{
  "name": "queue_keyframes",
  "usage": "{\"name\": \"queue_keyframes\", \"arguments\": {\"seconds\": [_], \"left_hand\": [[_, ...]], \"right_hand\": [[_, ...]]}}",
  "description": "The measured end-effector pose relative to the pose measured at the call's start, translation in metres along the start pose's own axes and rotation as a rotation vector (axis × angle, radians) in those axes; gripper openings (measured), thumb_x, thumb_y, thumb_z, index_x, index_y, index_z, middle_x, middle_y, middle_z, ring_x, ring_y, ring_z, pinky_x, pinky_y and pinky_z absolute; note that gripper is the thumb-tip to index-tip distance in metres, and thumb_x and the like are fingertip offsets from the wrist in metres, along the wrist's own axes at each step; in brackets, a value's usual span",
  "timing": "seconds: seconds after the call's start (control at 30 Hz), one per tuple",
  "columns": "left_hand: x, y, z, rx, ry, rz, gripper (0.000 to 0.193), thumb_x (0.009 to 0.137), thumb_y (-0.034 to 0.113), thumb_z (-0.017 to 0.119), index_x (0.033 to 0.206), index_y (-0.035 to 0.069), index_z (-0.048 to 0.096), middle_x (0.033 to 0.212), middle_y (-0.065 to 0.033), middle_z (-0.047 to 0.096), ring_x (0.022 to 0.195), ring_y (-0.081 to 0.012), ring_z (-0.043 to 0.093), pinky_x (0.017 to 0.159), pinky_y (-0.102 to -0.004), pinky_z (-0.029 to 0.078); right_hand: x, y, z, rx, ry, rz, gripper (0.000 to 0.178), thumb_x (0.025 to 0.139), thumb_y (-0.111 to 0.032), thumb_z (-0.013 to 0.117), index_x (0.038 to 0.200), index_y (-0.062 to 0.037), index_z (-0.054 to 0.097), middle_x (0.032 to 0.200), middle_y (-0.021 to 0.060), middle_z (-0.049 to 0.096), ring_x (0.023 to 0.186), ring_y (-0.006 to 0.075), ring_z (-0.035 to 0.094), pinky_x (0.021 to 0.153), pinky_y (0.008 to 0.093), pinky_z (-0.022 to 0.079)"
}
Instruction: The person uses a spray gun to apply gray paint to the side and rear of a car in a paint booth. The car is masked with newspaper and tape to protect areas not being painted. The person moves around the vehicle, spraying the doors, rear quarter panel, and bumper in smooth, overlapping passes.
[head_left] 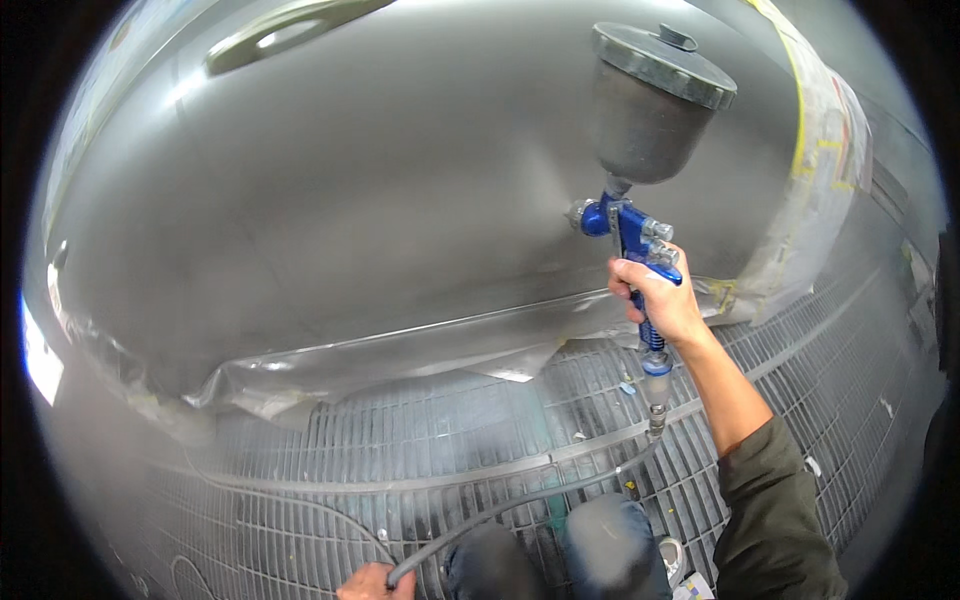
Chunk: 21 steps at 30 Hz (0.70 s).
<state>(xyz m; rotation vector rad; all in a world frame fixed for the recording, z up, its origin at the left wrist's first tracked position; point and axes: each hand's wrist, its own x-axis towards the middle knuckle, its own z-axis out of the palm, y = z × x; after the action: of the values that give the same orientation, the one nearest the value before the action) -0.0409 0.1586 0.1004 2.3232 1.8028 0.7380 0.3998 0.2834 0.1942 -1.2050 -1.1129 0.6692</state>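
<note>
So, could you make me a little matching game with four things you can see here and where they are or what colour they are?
Things:
1. gun body
2. lidded cup
3. hose
4. tape strip

Matches:
A. yellow, along the right side of the grey panel
B. grey, held in the left hand
C. blue, gripped by the right hand
D. mounted above the blue part

Pairs: 1-C, 2-D, 3-B, 4-A

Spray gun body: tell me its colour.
The spray gun body is blue, showing best in the head view.
</note>
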Motion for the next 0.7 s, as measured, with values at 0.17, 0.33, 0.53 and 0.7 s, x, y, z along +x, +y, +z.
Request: {"name": "queue_keyframes", "arguments": {"seconds": [0.17,0.33,0.53,0.7], "left_hand": [[0.014,0.081,0.025,-0.093,-0.103,0.077,0.019,0.079,0.017,0.075,0.08,0.003,0.062,0.07,-0.0196,0.061,0.065,-0.0407,0.06,0.06,-0.0485,0.047],[0.021,0.157,0.056,-0.092,-0.209,0.118,0.023,0.081,0.022,0.076,0.08,0.003,0.063,0.071,-0.0196,0.063,0.066,-0.0406,0.063,0.061,-0.0496,0.048],[0.015,0.232,0.096,-0.106,-0.282,0.22,0.024,0.082,0.024,0.077,0.078,0.004,0.063,0.071,-0.0198,0.062,0.066,-0.0412,0.061,0.061,-0.0498,0.048],[0.008,0.267,0.115,-0.2,-0.319,0.208,0.025,0.082,0.024,0.077,0.075,0.004,0.062,0.069,-0.0192,0.062,0.064,-0.0398,0.061,0.06,-0.0487,0.048]], "right_hand": [[-0.01,0.008,-0.115,0.008,0.171,-0.002,0.015,0.088,-0.017,0.065,0.081,-0.0058,0.058,0.066,0.0009,0.055,0.054,0.007,0.05,0.042,0.0235,0.04],[-0.014,0.024,-0.228,-0.01,0.314,-0.012,0.015,0.087,-0.017,0.065,0.08,-0.0065,0.057,0.065,0.0017,0.057,0.053,0.008,0.051,0.042,0.0245,0.04],[-0.016,0.041,-0.345,-0.103,0.512,0.0,0.012,0.085,-0.016,0.064,0.079,-0.0077,0.058,0.065,0.0004,0.057,0.052,0.0078,0.05,0.042,0.0257,0.04],[-0.011,0.051,-0.405,-0.199,0.707,-0.023,0.01,0.087,-0.015,0.061,0.083,-0.0061,0.058,0.064,0.0014,0.054,0.048,0.0083,0.046,0.04,0.0252,0.037]]}}
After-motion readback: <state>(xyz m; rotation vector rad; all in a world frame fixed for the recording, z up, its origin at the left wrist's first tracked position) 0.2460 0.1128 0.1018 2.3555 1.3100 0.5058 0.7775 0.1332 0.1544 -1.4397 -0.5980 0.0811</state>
